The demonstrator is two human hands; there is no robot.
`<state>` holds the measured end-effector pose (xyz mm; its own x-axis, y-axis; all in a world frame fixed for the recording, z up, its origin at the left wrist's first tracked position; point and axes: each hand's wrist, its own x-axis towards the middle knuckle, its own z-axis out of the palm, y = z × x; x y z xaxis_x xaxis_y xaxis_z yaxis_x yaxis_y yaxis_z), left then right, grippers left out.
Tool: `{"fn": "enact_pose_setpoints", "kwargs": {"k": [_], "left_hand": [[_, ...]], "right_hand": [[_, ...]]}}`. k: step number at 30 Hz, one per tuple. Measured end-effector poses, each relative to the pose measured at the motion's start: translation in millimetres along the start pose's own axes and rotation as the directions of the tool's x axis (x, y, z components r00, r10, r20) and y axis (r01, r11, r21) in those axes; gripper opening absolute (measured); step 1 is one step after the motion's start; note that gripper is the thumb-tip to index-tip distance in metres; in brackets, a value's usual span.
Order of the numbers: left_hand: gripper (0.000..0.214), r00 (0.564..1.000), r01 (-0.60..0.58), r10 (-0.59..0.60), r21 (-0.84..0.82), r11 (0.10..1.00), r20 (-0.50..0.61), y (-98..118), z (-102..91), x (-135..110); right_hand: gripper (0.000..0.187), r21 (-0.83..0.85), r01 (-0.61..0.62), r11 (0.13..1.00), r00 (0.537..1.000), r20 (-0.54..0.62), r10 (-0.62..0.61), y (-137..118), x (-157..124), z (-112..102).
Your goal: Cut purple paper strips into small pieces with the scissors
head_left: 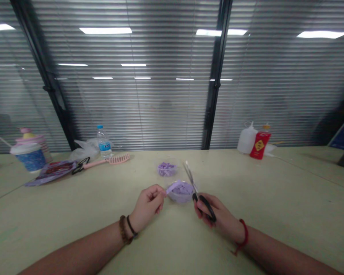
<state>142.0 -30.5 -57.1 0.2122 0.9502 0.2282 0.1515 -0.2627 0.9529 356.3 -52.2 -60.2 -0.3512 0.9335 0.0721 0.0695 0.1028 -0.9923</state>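
Note:
Between the fingertips of my left hand (151,201) is one end of a thin purple strip (172,187), perhaps paper or ribbon. The strip slants up to the right over a clear bowl (181,200) with more purple pieces in it. My right hand (213,212) is closed round the black handles of a pair of scissors (200,196). Their blades point up and away, just right of the bowl, apart from the strip. Behind it stands a second clear container (158,167) with small cut purple bits (166,169).
At the left are a blue paper cup (31,157), a purple packet (53,172), a pink hairbrush (117,159) and a water bottle (103,143). A white squeeze bottle (246,139) and a red bottle (260,145) stand at the back right, before blinds (166,114).

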Motion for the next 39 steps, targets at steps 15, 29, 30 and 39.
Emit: {"fn": "enact_pose_setpoints", "kwargs": {"k": [15, 29, 30, 39], "left_hand": [[0.023, 0.971, -0.138, 0.103, 0.158, 0.978, 0.215, 3.7, 19.0, -20.5], [0.011, 0.943, -0.125, 0.083, 0.110, 0.986, 0.323, 13.4, 25.7, -25.9], [0.011, 0.940, -0.134, 0.090, 0.114, 0.984, 0.328, 14.1, 25.2, -26.3], [0.025, 0.947, -0.103, 0.062, 0.116, 0.988, 0.315, 7.3, 22.9, -22.6]], "right_hand": [[0.032, 0.117, 0.179, 0.977, 0.971, -0.183, -0.156, -10.8, -4.4, 7.7], [0.037, 0.173, 0.101, 0.980, 0.990, -0.116, -0.081, -5.5, -3.1, 20.7], [0.037, 0.164, 0.107, 0.981, 0.987, -0.135, -0.085, -5.5, -3.0, 20.2], [0.036, 0.103, 0.161, 0.982, 0.970, -0.202, -0.137, -5.9, -3.0, 17.0]]}}
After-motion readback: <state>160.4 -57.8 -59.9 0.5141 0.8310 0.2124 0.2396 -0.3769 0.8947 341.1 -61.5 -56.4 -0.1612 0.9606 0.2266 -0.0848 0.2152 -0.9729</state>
